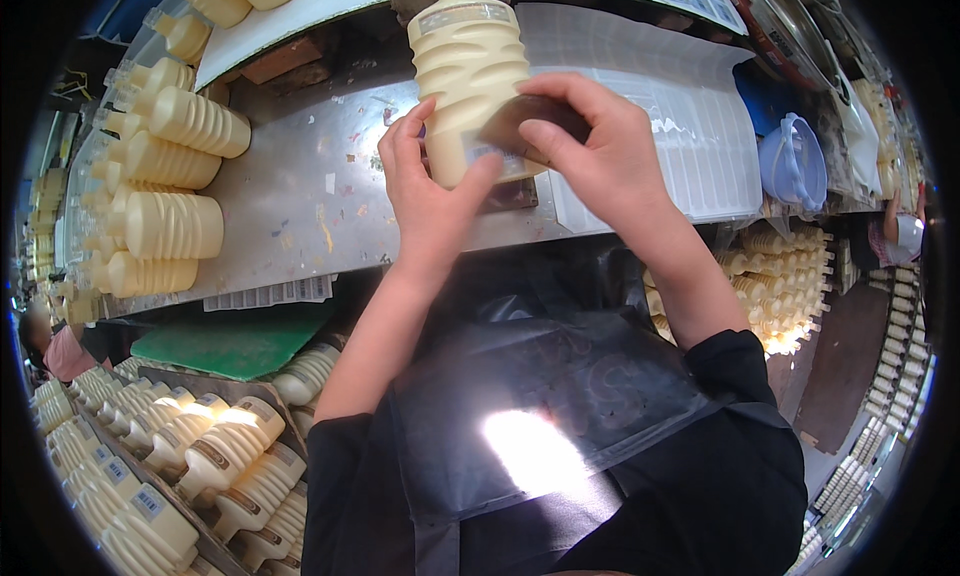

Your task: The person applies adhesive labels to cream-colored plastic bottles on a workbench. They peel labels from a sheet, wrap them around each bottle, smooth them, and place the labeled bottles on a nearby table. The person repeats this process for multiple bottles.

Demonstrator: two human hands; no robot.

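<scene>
A cream-coloured plastic bottle (468,71) with spiral ridges lies on the metal worktop, its neck pointing away from me. My left hand (428,201) grips the bottle's left side near its base, with the thumb over the lower part. A small pale label (487,154) shows there, partly hidden by that thumb. My right hand (610,151) pinches a dark brown flat piece (545,116) between thumb and fingers. It is held against or just over the bottle's right side and is smeared by motion, so its exact kind is unclear.
Several similar bottles (175,226) stack at the worktop's left edge. A clear ribbed plastic sheet (690,126) lies right of the bottle, with a blue basket (793,163) beyond it. Crates of labelled bottles (235,441) stand low left, near a green board (235,341). More bottles (770,286) are piled low right.
</scene>
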